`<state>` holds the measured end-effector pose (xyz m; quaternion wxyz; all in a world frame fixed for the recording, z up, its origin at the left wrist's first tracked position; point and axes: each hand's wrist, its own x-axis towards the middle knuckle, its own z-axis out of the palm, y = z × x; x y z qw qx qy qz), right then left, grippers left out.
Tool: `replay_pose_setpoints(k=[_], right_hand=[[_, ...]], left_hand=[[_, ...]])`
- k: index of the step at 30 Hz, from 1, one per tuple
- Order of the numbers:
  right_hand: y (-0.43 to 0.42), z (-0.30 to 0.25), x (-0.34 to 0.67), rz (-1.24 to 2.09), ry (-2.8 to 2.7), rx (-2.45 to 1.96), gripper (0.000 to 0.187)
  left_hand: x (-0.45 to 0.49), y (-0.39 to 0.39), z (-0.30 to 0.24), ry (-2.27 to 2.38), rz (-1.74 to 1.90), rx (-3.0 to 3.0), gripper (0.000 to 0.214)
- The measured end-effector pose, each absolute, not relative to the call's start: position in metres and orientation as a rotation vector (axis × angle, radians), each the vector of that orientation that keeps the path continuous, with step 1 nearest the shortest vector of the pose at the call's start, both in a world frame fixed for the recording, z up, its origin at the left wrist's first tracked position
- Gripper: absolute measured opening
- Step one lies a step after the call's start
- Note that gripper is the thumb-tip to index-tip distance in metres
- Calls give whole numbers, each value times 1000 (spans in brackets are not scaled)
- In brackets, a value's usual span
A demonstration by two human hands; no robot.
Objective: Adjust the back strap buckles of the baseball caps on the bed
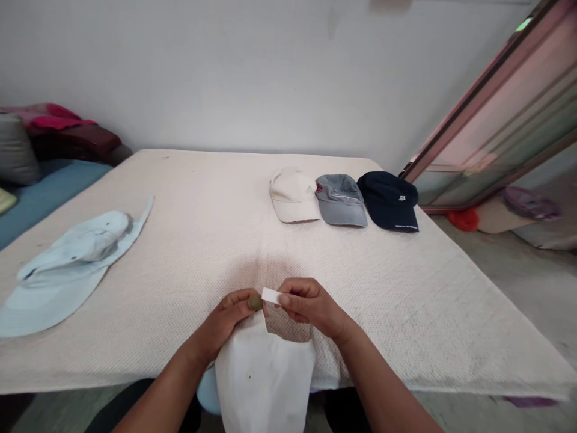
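A white cap [265, 379] hangs at the table's front edge, its arched back opening facing up toward me. My left hand [228, 316] is closed on the left side of that opening, pinching a round olive-brown piece [255, 302] that looks like a buckle. Between the thumb and fingers of my right hand [311, 305] is a short white strap [271, 295], its free end beside the round piece. Whether the strap passes into it I cannot tell. Part of a light blue surface [208, 392] shows at the cap's lower left.
On the cream-covered table [193, 198] a light blue cap [76, 258] lies at the left. A beige cap [293, 195], a grey cap [342, 200] and a navy cap [388, 199] sit in a row at the back right. Behind is a wall [225, 72].
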<state>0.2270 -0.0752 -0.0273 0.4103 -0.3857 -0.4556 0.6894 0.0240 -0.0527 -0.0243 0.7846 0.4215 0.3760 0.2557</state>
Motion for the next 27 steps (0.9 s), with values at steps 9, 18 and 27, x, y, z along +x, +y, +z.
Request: replay_pose_setpoints(k=[9,18,27], right_hand=[[-74,-28,224,1720,-1107,-1035,20],[-74,-28,224,1711,-1196,-1043,18],[-74,-27,230,1771,-1258,-1058,19]], left_hand=[[22,-52,-29,847,562,862,18],[22,-52,-26,860,554,818,20],[20,-52,-29,815,464,914,21]])
